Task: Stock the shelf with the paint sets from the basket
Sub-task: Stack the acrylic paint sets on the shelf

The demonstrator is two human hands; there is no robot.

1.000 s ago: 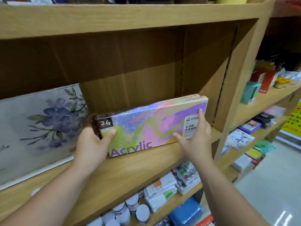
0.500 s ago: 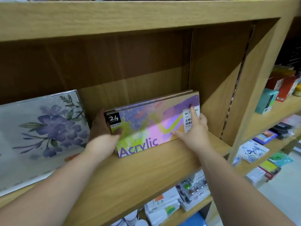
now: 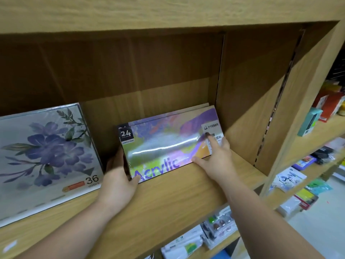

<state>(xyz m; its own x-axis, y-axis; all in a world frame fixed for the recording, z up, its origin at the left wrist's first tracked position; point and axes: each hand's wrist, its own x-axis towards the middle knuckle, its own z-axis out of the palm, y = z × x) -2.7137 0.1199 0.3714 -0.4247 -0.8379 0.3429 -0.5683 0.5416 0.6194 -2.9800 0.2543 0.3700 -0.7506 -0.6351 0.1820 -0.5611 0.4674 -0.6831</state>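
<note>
A 24-colour acrylic paint set (image 3: 164, 144), a flat box with a purple, pink and green cover, leans back on the wooden shelf (image 3: 168, 199) against other flat boxes near the right corner of the bay. My left hand (image 3: 119, 178) grips its lower left corner, fingers behind the box and thumb on the front. My right hand (image 3: 214, 157) presses on the right end of the cover with fingers spread. The basket is out of view.
A large 36-colour set with a purple flower cover (image 3: 44, 152) leans at the left of the same shelf. The bay's side panel (image 3: 252, 101) stands close on the right. Lower shelves hold small paint packs (image 3: 218, 227), and a neighbouring unit at right carries boxed goods (image 3: 328, 107).
The acrylic set has gone deeper into the bay and now leans against the boxes at the back. Both hands followed it inward, and the camera has come closer.
</note>
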